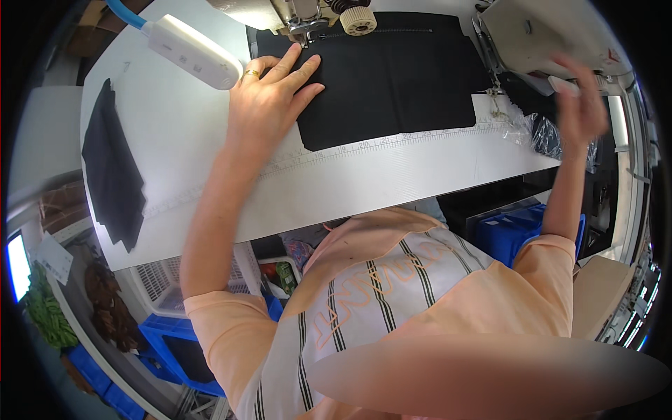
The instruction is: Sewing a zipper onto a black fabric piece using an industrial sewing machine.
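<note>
My left hand (273, 94) lies with its fingers spread, fingertips on a black fabric piece (388, 84) under the sewing machine's presser foot (304, 40). A zipper (392, 31) runs across the fabric's upper part. My right hand (581, 101) is raised at the right beside the machine housing (539, 31). Its fingers are blurred by motion, so whether they hold anything is unclear. Clear crinkled plastic (546, 136) and dark material lie just below it.
A white lamp (196, 52) hangs at upper left. Folded black fabric (108, 168) lies on the white worktable (168, 133), which has a printed ruler strip. Below are a white basket (161, 280), blue crates (171, 350), a blue bin (504, 231) and cardboard (598, 301).
</note>
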Demonstrator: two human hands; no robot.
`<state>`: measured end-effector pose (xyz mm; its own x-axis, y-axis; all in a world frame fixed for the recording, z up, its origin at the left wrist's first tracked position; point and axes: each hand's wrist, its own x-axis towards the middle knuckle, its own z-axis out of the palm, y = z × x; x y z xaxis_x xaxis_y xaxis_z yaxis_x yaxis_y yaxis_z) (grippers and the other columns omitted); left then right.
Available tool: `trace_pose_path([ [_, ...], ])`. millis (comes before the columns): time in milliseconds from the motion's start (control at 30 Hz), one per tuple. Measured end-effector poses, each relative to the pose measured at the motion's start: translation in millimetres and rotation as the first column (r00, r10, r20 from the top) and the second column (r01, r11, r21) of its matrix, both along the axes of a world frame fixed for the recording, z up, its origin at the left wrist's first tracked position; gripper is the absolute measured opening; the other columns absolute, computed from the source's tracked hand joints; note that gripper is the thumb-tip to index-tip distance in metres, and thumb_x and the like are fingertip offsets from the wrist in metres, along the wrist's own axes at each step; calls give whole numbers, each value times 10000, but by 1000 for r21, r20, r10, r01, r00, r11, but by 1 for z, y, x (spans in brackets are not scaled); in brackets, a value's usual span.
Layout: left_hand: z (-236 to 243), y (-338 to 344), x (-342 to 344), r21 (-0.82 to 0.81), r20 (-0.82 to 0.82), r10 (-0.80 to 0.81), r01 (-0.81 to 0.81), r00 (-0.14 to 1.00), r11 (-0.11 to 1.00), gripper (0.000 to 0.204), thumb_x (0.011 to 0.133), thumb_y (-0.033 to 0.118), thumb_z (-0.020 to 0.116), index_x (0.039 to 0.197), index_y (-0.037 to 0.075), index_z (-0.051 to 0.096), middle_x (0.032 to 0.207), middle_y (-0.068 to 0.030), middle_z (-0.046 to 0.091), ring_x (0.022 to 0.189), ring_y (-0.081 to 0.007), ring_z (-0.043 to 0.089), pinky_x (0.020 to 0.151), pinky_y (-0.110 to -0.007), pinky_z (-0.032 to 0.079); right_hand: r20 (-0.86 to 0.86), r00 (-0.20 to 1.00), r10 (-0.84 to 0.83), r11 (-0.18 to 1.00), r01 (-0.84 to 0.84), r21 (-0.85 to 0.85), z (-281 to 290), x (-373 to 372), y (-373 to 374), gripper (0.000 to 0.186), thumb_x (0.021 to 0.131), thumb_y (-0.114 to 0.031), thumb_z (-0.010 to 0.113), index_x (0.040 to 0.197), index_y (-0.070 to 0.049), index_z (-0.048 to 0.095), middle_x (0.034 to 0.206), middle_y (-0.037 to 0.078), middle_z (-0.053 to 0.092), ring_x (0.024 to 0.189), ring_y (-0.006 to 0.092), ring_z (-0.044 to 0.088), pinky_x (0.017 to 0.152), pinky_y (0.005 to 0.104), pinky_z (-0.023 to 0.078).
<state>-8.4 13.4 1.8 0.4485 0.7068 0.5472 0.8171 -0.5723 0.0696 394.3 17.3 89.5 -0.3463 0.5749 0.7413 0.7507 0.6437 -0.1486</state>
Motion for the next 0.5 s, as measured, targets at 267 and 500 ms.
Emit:
trace_pose_path([
  [267,1,3,-5,-68,139,-50,60,989,996,301,789,239,751,1064,116,732,1130,-70,695,936,-223,623,729,-326,542,394,886,245,567,198,-799,-5,-127,92,434,815,-387,676,956,23,693,887,192,691,857,405,648,774,442,515],
  [500,20,-40,22,-76,101,-205,213,974,974,529,759,-35,554,1279,62,569,1317,-92,564,1111,-271,558,968,-496,409,-332,909,254,166,-379,-911,-43,-106,-89,310,959,-265,579,913,40,596,683,214,567,584,340,550,581,362,455],
])
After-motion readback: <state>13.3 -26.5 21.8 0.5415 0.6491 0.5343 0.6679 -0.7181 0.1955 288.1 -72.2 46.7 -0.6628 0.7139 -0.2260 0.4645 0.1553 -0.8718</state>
